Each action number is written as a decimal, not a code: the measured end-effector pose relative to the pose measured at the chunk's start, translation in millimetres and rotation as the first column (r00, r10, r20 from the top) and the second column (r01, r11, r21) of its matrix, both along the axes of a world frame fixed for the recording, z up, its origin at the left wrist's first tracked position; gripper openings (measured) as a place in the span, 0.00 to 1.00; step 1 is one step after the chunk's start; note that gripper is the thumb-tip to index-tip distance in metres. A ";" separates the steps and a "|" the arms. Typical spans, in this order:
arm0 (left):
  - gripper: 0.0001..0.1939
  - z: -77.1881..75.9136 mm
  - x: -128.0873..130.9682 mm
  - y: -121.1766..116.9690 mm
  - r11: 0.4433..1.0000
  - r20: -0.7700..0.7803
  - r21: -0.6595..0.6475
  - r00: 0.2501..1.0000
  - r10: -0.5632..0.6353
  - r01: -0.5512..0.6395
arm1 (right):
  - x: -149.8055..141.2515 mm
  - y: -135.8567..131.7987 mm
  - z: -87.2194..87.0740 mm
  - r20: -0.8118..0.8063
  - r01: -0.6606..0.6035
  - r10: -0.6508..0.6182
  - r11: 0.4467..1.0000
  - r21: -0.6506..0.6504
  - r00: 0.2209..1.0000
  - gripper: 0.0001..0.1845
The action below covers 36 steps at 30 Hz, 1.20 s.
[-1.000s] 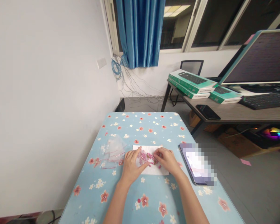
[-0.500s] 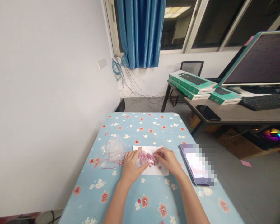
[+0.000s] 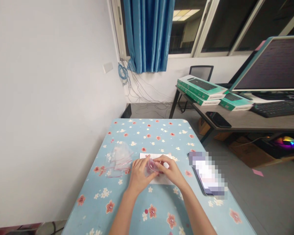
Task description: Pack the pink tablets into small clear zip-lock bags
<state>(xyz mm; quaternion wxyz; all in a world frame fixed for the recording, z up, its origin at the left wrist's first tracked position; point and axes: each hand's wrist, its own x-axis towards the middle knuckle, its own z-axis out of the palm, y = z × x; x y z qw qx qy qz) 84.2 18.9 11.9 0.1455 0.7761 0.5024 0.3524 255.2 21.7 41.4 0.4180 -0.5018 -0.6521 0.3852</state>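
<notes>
Over a white sheet of paper, my left hand grips a small clear plastic bag between thumb and fingers, its mouth spread in a round opening. My right hand is at the bag's right edge with thumb and fingertips pinched together. Whatever lies in that pinch is too small to make out. Pink beads lie on the paper, mostly covered by my hands. More clear bags with a pink seal line lie in a loose pile left of my left hand.
A tablet-like device with a blurred screen lies at the right on the flowered tablecloth. Beyond it stands a desk with green keyboard boxes, a black phone and a monitor. A white wall borders the left.
My right hand has moved left from the beads on the paper to the mouth of the bag. The bag's opening looks wider and rounder. My left hand has barely moved.
</notes>
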 end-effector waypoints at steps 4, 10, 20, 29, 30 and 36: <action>0.34 -4.7 0.1 -1.3 0.997 0.070 -0.044 0.996 0.061 -0.058 | 13.3 1.5 -8.1 0.087 0.142 -0.142 0.990 0.006 0.986 0.15; 0.24 -5.7 2.3 -2.6 0.985 0.208 -0.134 0.969 0.134 -0.107 | 32.3 -0.1 -26.3 0.420 0.148 -0.147 0.989 0.030 0.896 0.14; 0.17 2.9 -3.2 6.7 0.930 0.799 -0.305 0.587 0.131 0.207 | 30.8 -0.9 -23.6 0.580 0.105 -0.063 0.994 -0.040 0.812 0.16; 0.20 5.7 -5.5 14.7 0.701 0.858 -0.492 0.149 0.492 0.516 | 23.6 -1.0 -23.1 0.585 0.174 -0.130 0.984 -0.019 0.800 0.11; 0.19 5.6 -6.1 16.1 0.690 0.854 -0.484 0.122 0.505 0.538 | 23.1 -0.9 -23.0 0.585 0.180 -0.134 0.983 -0.021 0.800 0.10; 0.11 6.5 -7.9 19.4 0.623 0.813 -0.509 0.095 0.574 0.594 | 22.4 -0.3 -22.2 0.572 0.205 -0.160 0.979 -0.014 0.805 0.10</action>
